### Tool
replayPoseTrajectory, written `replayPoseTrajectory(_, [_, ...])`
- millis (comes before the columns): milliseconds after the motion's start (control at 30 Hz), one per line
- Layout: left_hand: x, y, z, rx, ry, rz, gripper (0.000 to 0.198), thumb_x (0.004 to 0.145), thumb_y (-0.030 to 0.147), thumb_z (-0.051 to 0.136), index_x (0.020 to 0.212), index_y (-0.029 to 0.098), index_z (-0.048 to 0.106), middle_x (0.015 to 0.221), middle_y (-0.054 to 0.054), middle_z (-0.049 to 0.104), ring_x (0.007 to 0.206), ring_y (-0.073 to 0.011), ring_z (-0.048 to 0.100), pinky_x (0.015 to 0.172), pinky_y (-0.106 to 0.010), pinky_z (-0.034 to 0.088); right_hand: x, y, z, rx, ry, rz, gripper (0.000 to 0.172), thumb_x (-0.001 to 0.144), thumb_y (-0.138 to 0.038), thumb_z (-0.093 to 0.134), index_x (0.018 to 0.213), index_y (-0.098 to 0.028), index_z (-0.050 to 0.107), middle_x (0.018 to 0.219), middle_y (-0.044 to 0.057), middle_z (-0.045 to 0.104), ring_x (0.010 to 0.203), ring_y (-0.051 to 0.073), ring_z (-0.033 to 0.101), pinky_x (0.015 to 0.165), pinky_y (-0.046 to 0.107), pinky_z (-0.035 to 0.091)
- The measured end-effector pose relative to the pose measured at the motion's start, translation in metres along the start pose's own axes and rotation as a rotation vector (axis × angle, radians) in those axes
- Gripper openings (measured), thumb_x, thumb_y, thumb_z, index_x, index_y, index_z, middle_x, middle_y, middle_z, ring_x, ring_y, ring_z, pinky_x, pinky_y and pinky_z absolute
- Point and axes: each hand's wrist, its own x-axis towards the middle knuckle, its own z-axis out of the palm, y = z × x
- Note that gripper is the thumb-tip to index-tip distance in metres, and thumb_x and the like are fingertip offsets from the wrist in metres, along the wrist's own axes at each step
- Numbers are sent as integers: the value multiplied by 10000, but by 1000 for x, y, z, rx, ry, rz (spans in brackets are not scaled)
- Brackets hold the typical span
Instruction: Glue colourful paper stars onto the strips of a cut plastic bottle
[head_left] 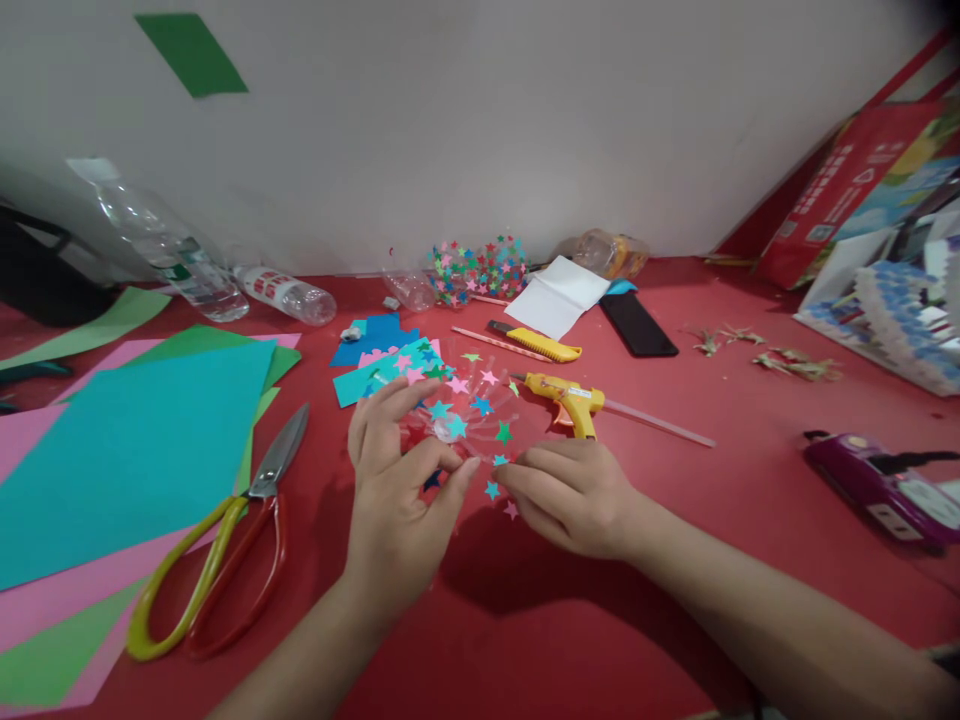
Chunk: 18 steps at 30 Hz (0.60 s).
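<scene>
A clear plastic bottle bottom cut into strips, dotted with pink, blue and green paper stars, is between my hands above the red table. My left hand curls round its near left side, thumb and fingers gripping it. My right hand pinches at the end of a strip with stars, at its near right side; what lies between the fingertips is hidden. Just beyond my right hand lies a yellow glue gun with a clear glue stick in its back. Cut blue and pink paper pieces lie behind my left hand.
Scissors and coloured paper sheets lie at left. Plastic bottles, star-covered plastic, a yellow utility knife, white paper and a phone lie at the back. A purple power strip is at right.
</scene>
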Motion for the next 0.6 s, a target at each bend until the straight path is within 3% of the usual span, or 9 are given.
replayPoseTrajectory(200, [1, 0, -1, 41, -45, 22, 107, 849, 201, 606, 742, 211, 607, 1320, -129, 525, 1310, -335, 428, 1130, -638, 210, 1, -1, -3, 13, 20, 11, 177, 908, -84, 444, 889, -135, 613, 627, 17, 613, 532, 126, 516, 506, 260, 378])
replayPoseTrajectory(433, [-1, 1, -5, 76, -80, 120, 87, 804, 146, 590, 804, 210, 648, 1341, -132, 527, 1321, -357, 419, 1130, -647, 201, 8, -11, 5, 167, 58, 225, 143, 942, -168, 461, 1050, -148, 553, 793, 42, 710, 579, 110, 597, 551, 227, 423])
replayPoseTrajectory(600, [-2, 2, -7, 96, -90, 159, 127, 772, 110, 593, 818, 199, 671, 1341, -151, 529, 1314, -370, 426, 1125, -653, 207, 8, -14, 12, 196, 8, 315, 91, 955, -192, 483, 961, -161, 568, 754, 22, 698, 572, 101, 596, 538, 200, 385])
